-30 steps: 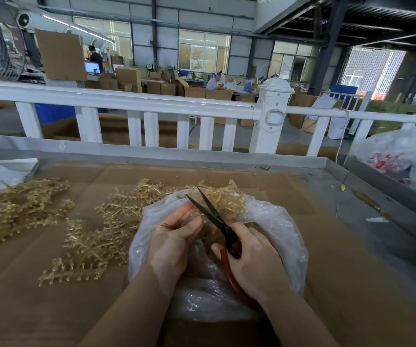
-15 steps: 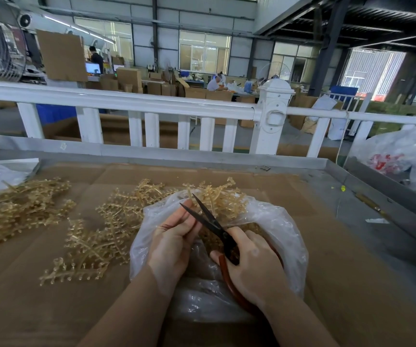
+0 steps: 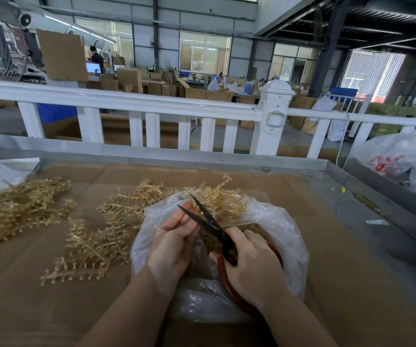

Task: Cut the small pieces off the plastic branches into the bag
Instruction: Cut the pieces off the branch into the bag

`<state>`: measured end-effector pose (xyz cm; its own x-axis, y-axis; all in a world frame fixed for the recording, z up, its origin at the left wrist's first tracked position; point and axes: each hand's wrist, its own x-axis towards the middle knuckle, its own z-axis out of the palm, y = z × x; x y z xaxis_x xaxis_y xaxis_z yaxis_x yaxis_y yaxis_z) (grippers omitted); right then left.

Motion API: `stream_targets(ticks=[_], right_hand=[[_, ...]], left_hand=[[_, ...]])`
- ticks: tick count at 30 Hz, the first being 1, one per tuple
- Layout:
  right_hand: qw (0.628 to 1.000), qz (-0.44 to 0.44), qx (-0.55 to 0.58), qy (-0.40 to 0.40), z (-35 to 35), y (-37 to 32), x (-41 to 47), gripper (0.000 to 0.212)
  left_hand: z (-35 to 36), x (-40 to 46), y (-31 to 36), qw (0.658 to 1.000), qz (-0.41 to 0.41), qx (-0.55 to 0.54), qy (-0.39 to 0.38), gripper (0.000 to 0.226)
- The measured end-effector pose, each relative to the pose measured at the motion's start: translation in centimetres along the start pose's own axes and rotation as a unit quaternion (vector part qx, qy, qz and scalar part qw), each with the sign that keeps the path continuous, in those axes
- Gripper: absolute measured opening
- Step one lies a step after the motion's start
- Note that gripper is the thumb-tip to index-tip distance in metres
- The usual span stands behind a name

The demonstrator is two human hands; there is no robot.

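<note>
Since the earlier frame the scissors (image 3: pixel 209 225) sit a little lower and further left, their two dark blades parted in a narrow V. The right hand (image 3: pixel 249 265) has its fingers curled round the red-brown handles, forearm coming in from the lower right. The left hand (image 3: pixel 177 240), just left of the blades, pinches a thin stem of a plastic branch (image 3: pixel 217 196) between thumb and fingers, and that branch rises beyond the blade tips. Both hands work over the open mouth of one clear plastic bag (image 3: pixel 287 236), which holds a heap of small golden pieces below the grip. Two loose piles of plastic branches lie on the cardboard (image 3: pixel 352 284): one pile (image 3: pixel 106 229) just left of the left hand, another (image 3: pixel 19 209) well apart, far left. Bare cardboard lies right of the bag up to the table's raised metal rim (image 3: pixel 377 194); a white railing (image 3: pixel 152 103) stands beyond the far edge.
</note>
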<state>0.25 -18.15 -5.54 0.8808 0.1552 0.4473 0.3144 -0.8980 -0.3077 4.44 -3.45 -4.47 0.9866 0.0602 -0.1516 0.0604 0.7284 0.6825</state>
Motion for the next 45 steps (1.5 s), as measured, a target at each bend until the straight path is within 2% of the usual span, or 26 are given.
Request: stream_targets(ticks=[11, 20, 31, 35, 41, 45], right_hand=[[0.999, -0.02, -0.021, 0.02, -0.02, -0.65, 0.06, 0.043], [0.999, -0.018, -0.018, 0.041, 0.37, -1.02, -0.02, 0.036], [1.0, -0.023, -0.01, 0.019, 0.37, -0.54, 0.07, 0.037], [0.999, -0.019, -0.013, 0.036, 0.47, -0.48, 0.04, 0.035], [1.0, -0.007, 0.002, 0.031, 0.77, -0.56, 0.11, 0.04], [0.999, -0.01, 0.002, 0.031, 0.83, -0.7, 0.17, 0.04]], left_hand=[[0.27, -0.05, 0.03, 0.999, -0.009, -0.017, 0.033, 0.037], [0.22, -0.08, -0.13, 1.0, 0.008, -0.002, 0.016, 0.041], [-0.26, 0.33, -0.49, 1.0, 0.019, 0.006, -0.009, 0.04], [-0.15, 0.21, -0.48, 0.999, 0.035, 0.017, -0.011, 0.037], [-0.17, -0.17, -0.69, 0.996, 0.049, 0.076, -0.017, 0.034], [-0.06, -0.34, -0.56, 0.997, 0.046, 0.06, -0.018, 0.034]])
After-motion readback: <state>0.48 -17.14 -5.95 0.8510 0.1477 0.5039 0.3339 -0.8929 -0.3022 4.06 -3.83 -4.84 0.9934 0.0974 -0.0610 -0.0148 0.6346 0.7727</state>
